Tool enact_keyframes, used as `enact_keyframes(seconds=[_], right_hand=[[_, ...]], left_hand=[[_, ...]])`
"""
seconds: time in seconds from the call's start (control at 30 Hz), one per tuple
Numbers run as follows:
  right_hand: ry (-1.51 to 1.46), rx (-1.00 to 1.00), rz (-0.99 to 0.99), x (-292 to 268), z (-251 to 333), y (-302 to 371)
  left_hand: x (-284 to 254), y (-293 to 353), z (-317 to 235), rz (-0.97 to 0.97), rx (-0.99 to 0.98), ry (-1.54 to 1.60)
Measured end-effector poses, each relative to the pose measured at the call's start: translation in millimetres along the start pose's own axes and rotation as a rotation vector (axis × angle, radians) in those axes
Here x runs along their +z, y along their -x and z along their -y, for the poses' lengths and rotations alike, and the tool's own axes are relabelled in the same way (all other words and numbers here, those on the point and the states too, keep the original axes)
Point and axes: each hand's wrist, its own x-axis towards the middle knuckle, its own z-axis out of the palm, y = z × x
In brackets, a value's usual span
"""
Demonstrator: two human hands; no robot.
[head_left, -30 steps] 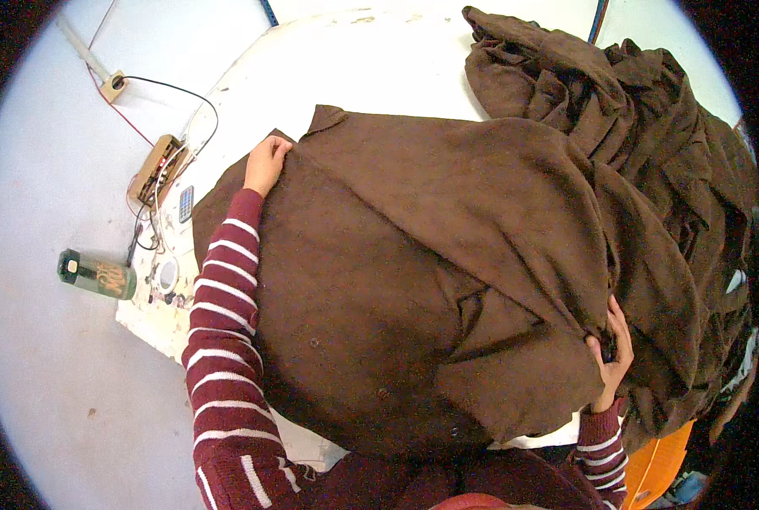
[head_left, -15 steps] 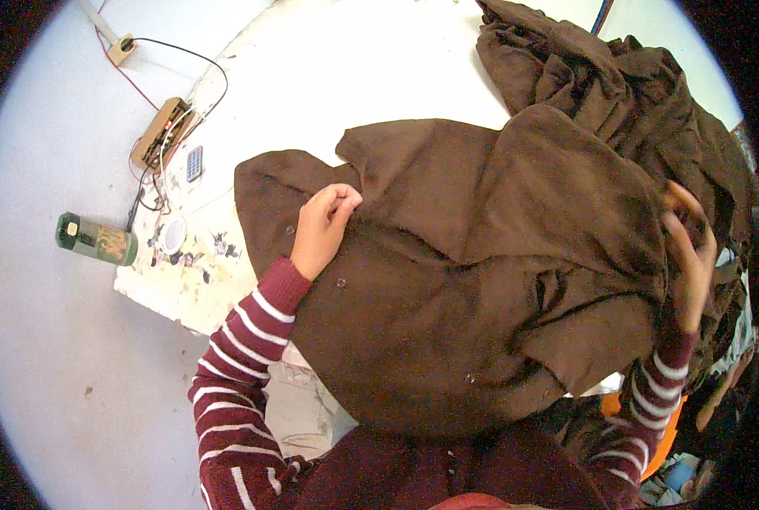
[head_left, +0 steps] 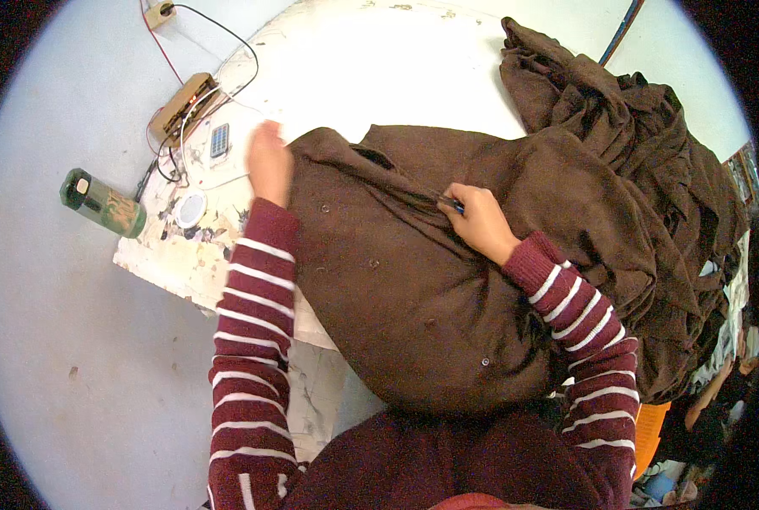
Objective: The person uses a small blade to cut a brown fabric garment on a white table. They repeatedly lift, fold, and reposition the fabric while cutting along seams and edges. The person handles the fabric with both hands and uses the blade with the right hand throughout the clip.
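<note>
A dark brown buttoned garment lies across the table and my lap, with small round buttons along one edge. My left hand is at its upper left corner; motion smears the fingers, so their grip is unclear. Over the middle of the garment my right hand is closed on a small dark tool with a blue part. Most of that tool is hidden in the fingers, so its kind does not show. Folds of the cloth run from its tip toward the upper left.
More bunched brown cloth is heaped at the right. Along the table's left side are a power box with cables, a small keypad remote, a white round disc and a green bottle. An orange container shows at lower right.
My right hand has come from the garment's right side to its middle, and the small dark tool now shows in it. My left hand has moved up and left to the corner; the garment's left part has shifted right.
</note>
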Motion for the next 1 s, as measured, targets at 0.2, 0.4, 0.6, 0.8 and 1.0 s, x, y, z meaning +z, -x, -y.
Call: enact_keyframes(seconds=[0.2, 0.4, 0.6, 0.8, 1.0], right_hand=[[-0.128, 0.087, 0.044, 0.1, -11.2, 7.6], [-0.190, 0.022, -0.064, -13.3, -2.4, 9.0], [0.073, 0.134, 0.119, -62.7, 1.0, 47.3], [-0.148, 0.096, 0.210, -83.7, -8.1, 69.2], [-0.171, 0.029, 0.105, -59.3, 32.2, 34.7]], left_hand=[[-7.4, 13.7, 2.6, 0.051, 0.077, 0.088], [21.7, 71.1, -65.8, 0.252, 0.547, 0.091], [-10.8, 122.9, -78.8, 0.356, 0.510, 0.059], [-31.3, 175.8, -98.3, 0.454, 0.375, 0.047], [-36.4, 189.0, -101.7, 0.446, 0.408, -0.074]])
